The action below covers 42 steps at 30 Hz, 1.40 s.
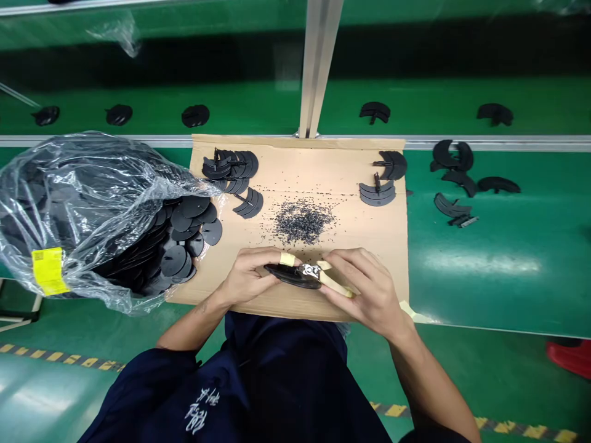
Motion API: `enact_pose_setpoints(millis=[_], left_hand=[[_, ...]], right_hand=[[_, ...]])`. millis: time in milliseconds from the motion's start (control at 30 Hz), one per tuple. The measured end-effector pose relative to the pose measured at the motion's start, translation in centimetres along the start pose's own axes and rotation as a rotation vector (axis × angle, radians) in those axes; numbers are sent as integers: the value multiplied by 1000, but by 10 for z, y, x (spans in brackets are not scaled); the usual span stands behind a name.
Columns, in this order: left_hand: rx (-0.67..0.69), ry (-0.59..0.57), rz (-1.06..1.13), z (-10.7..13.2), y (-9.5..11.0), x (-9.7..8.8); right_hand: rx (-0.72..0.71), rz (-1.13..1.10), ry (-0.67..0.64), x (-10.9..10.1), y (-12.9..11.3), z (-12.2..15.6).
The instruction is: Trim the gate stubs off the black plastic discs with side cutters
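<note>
Near the front of a cardboard sheet, my left hand grips a black round plastic part by its left side. A strip of pale tape wraps one of its fingers. My right hand is closed around small cutting pliers with pale yellow handles. The pliers' metal jaws are at the upper right edge of the part; whether they bite into it I cannot tell. Just beyond both hands lies a heap of tiny black clippings on the cardboard.
On the left, a clear plastic bag with a yellow label spills black discs. Curved black pieces lie at the cardboard's back left and back right. More curved parts rest on the green table. A metal post stands behind.
</note>
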State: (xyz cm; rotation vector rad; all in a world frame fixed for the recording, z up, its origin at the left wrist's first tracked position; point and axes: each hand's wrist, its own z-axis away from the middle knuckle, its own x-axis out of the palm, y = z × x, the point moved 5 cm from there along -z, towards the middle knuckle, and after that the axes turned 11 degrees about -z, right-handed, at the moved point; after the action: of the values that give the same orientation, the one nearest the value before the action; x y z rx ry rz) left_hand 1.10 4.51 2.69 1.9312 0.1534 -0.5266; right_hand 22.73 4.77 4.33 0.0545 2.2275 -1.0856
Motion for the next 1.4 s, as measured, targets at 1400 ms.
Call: enact_pose_setpoints(millis=[1400], left_hand=[[-162, 52, -661, -187, -115, -80]], right_hand=[[121, 450, -4, -5, 62, 75]])
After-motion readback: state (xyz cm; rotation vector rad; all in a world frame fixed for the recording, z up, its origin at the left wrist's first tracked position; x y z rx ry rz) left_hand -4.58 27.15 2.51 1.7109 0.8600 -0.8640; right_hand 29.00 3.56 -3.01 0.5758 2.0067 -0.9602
